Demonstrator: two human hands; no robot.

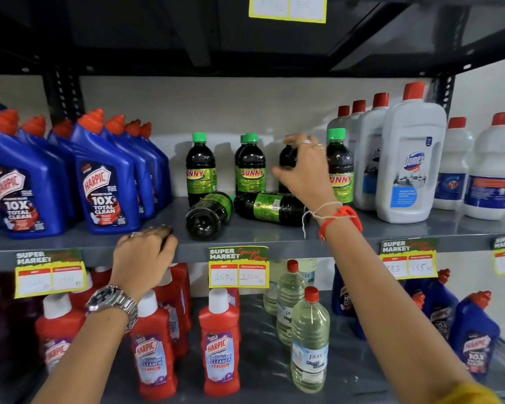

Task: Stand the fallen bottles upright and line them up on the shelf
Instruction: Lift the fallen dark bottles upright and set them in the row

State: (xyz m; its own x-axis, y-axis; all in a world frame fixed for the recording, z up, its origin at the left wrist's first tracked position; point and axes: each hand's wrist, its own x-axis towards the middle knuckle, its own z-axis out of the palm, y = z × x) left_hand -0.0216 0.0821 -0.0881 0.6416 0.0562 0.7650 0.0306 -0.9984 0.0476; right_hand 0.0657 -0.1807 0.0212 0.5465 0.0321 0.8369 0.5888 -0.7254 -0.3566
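Note:
Several dark Sunny bottles with green caps stand on the grey middle shelf (pixel 274 234). One upright bottle (pixel 200 170) stands at the left, another (pixel 250 167) in the middle, a third (pixel 340 167) at the right. Two bottles lie fallen in front: one (pixel 209 215) with its base toward me, one (pixel 270 207) on its side. My right hand (pixel 302 170) grips the top of an upright dark bottle (pixel 287 157) whose cap is hidden. My left hand (pixel 145 253) rests on the shelf's front edge, fingers curled, holding nothing.
Blue Harpic bottles (pixel 105 188) crowd the shelf's left; white Domex bottles (pixel 408 158) stand at the right. The lower shelf holds red Harpic cleaners (pixel 219 345), clear bottles (pixel 309 345) and more blue bottles. Price tags (pixel 238 266) hang from the shelf edge.

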